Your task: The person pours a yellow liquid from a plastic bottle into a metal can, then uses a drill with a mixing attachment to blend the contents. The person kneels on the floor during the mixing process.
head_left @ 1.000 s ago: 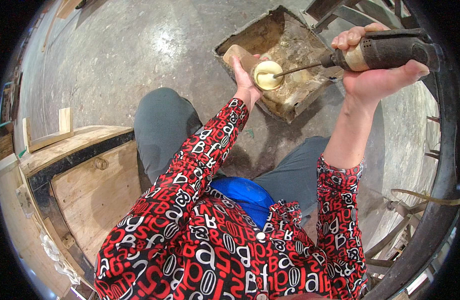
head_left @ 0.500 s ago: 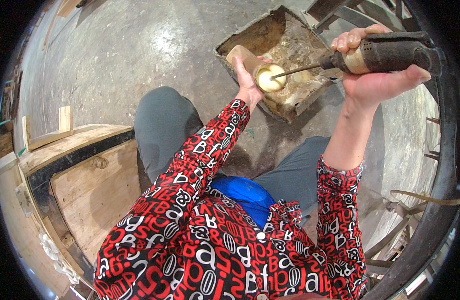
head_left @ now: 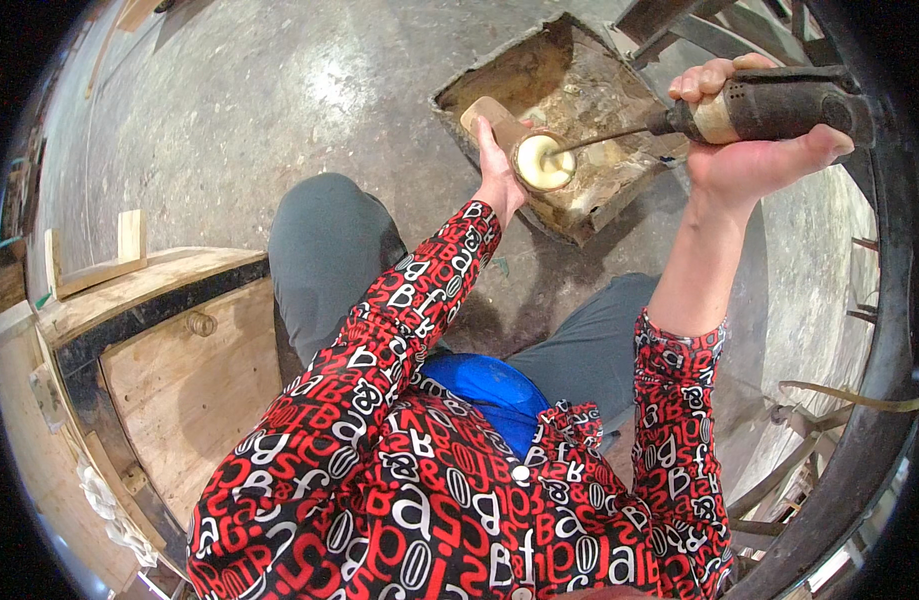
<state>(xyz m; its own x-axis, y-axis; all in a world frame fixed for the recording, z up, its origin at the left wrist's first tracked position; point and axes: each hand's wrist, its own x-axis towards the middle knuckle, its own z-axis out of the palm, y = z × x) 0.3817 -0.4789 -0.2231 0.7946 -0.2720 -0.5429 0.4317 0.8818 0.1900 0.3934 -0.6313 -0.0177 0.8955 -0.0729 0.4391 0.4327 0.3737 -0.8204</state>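
My left hand [head_left: 499, 178] is wrapped round a tan cup-shaped container [head_left: 489, 112], tilted so that its round mouth faces me. Pale yellow, creamy liquid [head_left: 539, 172] shows inside that mouth, with a swirl in it. Up at the right, my right hand [head_left: 721, 172] grips a dark cylindrical power tool [head_left: 794, 104] with a light collar, the thumb stretched along its near side. From the tool a long thin rod [head_left: 619, 134] runs left, its end in the liquid. Some left fingers are hidden behind the container.
Beneath the container, a worn, crusted square tray [head_left: 579, 225] lies on the grey concrete floor [head_left: 229, 120]. To my left stands a wooden box [head_left: 189, 385] with a black edge. Dark metal framework [head_left: 889, 400] runs along the right side. My bent knees flank the work.
The container and my left hand have shifted slightly right. The power tool has moved a little to the right too, and the swirl in the liquid looks different.
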